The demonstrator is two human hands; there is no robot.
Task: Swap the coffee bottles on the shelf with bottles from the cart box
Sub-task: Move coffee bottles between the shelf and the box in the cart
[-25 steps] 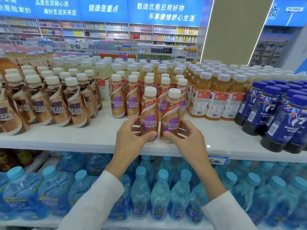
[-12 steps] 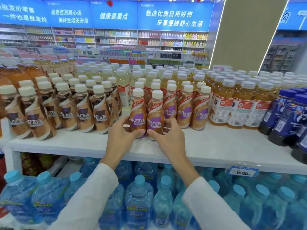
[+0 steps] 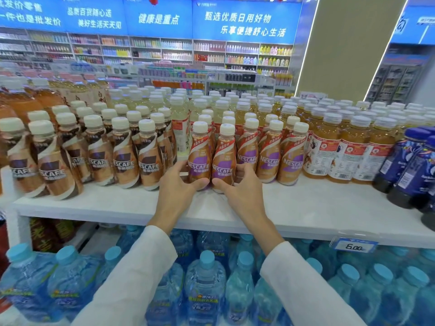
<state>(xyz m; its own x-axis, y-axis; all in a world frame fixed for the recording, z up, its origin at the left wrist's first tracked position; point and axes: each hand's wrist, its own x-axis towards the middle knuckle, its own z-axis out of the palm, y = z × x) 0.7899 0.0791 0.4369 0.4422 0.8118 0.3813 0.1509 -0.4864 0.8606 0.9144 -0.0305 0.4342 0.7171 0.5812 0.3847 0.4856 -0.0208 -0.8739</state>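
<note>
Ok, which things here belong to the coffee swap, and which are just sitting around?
In the job: left hand gripping one purple-label coffee bottle; right hand gripping its neighbour bottle; shelf.
Just there: amber tea bottles; dark blue bottles; water bottles; price tag.

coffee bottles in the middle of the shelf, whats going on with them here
A person in white sleeves is working at the white shelf. The left hand grips the left purple-label bottle and the right hand grips the right purple-label bottle. Both bottles are upright, side by side, just ahead of a row of matching bottles, with brown-label Nescafe bottles to their left.
</note>
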